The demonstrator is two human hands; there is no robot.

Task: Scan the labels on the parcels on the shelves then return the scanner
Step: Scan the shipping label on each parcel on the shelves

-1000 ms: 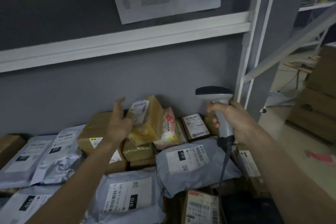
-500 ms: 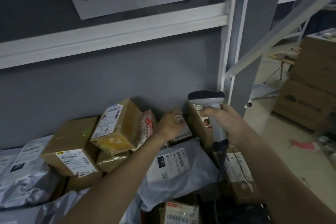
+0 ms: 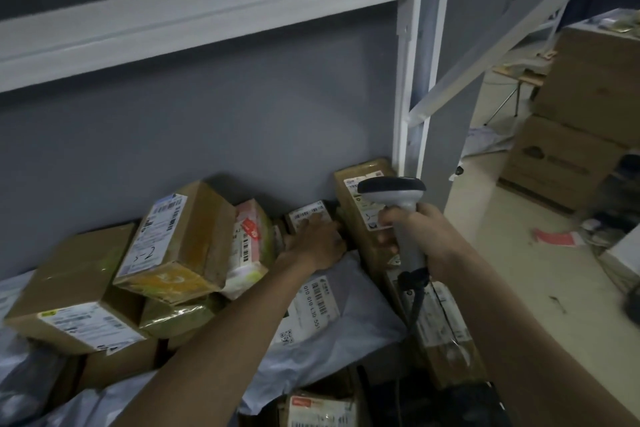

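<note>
scanner (image 3: pixel 398 204) upright in the right hand (image 3: pixel 426 236), fingers wrapped round its grey handle, dark head level above the fist, cable hanging down from the base. it sits just in front of a tall brown box (image 3: pixel 360 204) at the shelf's right back corner, label facing out. left hand (image 3: pixel 318 243) lies flat, fingers straight, on a small labelled parcel (image 3: pixel 308 215) against the back wall. shelf (image 3: pixel 194 0) holds a heap: tilted taped carton (image 3: pixel 173 239) marked "2", pink-and-green packet (image 3: pixel 252 239) beside it, grey mailer bag (image 3: pixel 332 319) under the left forearm, brown box (image 3: pixel 72 288) at left.
</note>
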